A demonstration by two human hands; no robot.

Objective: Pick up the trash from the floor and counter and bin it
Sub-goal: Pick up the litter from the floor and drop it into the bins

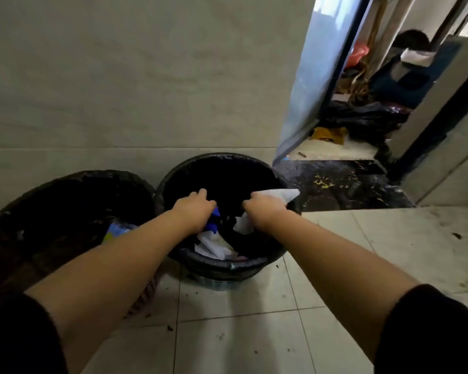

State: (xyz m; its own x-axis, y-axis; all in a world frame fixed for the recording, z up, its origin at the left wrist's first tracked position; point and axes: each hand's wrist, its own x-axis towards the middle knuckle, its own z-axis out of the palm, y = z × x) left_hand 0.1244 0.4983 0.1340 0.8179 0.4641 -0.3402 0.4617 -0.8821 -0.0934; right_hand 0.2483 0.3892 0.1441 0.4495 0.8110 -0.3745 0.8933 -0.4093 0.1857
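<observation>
Over the mouth of the nearer black bin, both hands are reaching down side by side. The left hand is curling closed around a crumpled bundle of blue and white wrapper, and the right hand is clamping a sheet of white paper whose free end is sticking out to the right, past the knuckles and over the bin's far right rim. That sheet's long axis is running roughly left to right — so part of it is lying outside the opening, and I judge the release will need the right hand drawn a little inward or tipped down for the paper to fall inside rather than on the dark threshold.

Both handfuls are hanging just above a heap of white scraps already lying in the bin, directly below the left hand, which looks the better placed of the two.

Materials are reading clearly: the liner is thin, glossy, wrinkled black plastic folded over the rim; the paper looks light, creased and limp; the wrapper seems slick and crinkly. A second lined bin is standing touching on the left. Pale floor tiles are showing dark crumbs and smears — so floor work seems to remain.
</observation>
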